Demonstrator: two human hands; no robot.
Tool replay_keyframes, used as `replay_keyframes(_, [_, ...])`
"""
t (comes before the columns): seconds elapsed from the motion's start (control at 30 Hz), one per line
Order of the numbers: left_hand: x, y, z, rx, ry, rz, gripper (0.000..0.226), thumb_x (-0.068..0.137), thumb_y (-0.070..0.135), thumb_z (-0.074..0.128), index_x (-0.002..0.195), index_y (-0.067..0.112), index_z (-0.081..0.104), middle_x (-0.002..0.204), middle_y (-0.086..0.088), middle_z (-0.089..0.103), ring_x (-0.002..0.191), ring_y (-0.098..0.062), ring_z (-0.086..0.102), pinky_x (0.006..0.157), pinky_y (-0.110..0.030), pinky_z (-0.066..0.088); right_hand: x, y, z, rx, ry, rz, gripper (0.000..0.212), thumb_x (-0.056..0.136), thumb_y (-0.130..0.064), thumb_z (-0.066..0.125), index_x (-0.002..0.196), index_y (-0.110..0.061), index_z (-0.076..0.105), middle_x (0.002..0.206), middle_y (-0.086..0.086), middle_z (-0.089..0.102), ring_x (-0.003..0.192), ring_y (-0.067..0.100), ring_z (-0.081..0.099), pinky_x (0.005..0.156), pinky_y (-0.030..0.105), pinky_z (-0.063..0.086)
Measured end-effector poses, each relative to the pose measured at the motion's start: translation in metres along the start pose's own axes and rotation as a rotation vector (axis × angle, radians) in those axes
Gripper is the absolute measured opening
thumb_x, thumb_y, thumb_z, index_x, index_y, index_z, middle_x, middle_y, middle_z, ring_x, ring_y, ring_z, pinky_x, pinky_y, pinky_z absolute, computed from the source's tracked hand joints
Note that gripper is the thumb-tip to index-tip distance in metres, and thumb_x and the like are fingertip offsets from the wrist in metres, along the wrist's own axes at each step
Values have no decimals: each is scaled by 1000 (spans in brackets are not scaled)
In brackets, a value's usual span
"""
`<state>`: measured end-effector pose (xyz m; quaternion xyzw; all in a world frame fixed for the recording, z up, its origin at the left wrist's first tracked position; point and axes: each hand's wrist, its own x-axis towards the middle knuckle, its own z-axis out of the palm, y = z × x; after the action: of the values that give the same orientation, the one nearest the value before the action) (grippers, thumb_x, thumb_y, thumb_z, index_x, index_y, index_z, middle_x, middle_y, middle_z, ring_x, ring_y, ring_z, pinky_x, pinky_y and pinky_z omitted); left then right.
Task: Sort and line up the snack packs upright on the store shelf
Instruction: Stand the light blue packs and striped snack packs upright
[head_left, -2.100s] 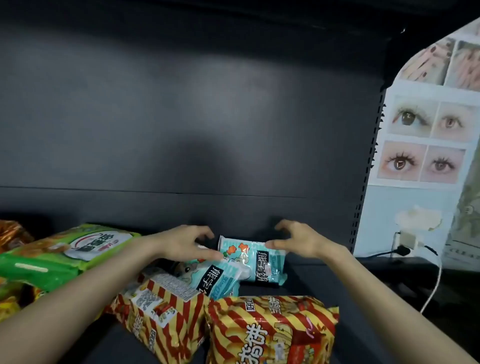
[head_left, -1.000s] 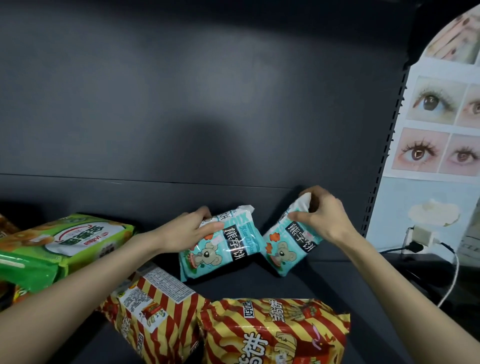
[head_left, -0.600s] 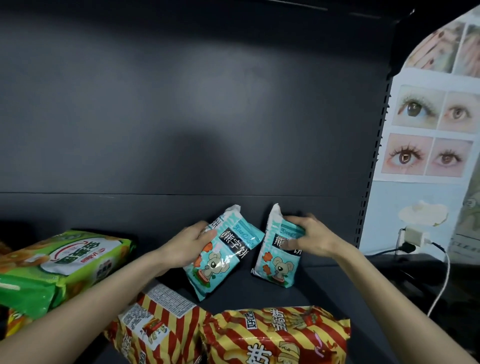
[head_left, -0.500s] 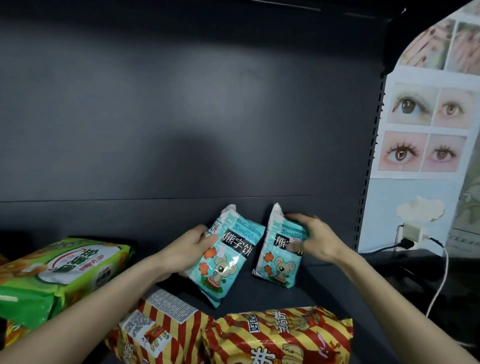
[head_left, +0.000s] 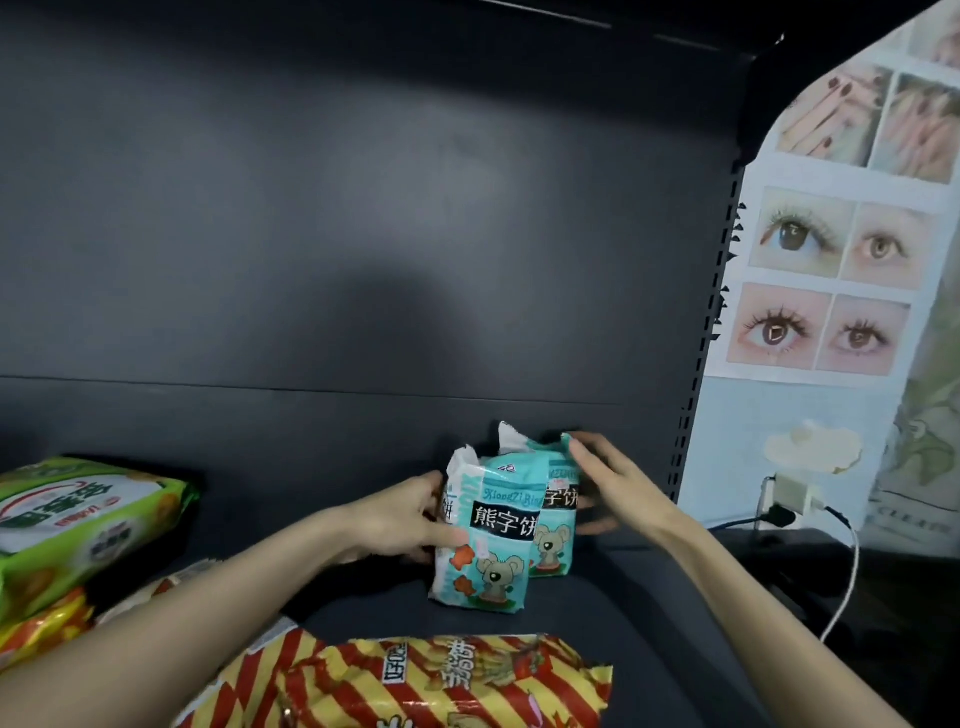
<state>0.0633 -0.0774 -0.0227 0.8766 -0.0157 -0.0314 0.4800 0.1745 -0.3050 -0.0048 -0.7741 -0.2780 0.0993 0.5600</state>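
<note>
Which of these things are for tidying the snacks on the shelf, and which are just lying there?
For the job:
front teal pack, held by the left hand
rear teal pack, touched by the right hand
striped pack
green pack
shelf

Just lying about:
eye poster
charger plug
white cable

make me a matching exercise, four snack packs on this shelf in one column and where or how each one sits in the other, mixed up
Column one
1 front teal pack
2 rear teal pack
3 green pack
4 striped pack

Column two
a lying flat, nearest the camera
b upright, in the grip of the left hand
c lying at the far left
d upright, touched on its side by the right hand

Pairs: 1-b, 2-d, 3-c, 4-a
</note>
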Motion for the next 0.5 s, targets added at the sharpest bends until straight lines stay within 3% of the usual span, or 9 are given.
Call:
replay_keyframes(0.13, [4,8,15,168,-4,19,43,88,26,65,128,23,47,114,5,66,100,-12,66,74,-32,59,-2,12,-7,4,-198,34,89,68,-71,64,141,-49,19,117,-13,62,101,17,67,83,44,56])
replay_keyframes(0.23, [10,10,26,141,2,11,48,88,28,65,130,20,43,119,2,65,103,-13,65,79,-35,59,-1,16,-11,-43,-262,12,113,59,-62,71,148,-41,4,113,-18,61,106,11,64,89,35,53])
replay_keyframes(0.3, [12,10,32,72,36,-14,58,85,27,69,132,16,37,121,-2,61,106,-15,64,82,-36,58,-2,16,-11,-72,-270,1,109,65,-49,77,149,-31,11,114,-15,61,106,8,62,85,28,54])
replay_keyframes(0.37, [14,7,34,76,29,-25,72,82,29,72,139,19,30,128,0,57,112,-13,60,90,-33,55,-1,17,-10,-88,-276,-7,92,69,-38,80,144,-19,30,114,-9,67,104,8,65,82,24,54])
replay_keyframes(0.5, [13,4,30,180,-49,-21,85,83,35,70,148,30,16,136,13,53,116,-4,55,100,-25,46,1,15,-3,-70,-333,-44,59,77,-24,73,130,-17,48,111,-7,71,102,9,67,82,23,55])
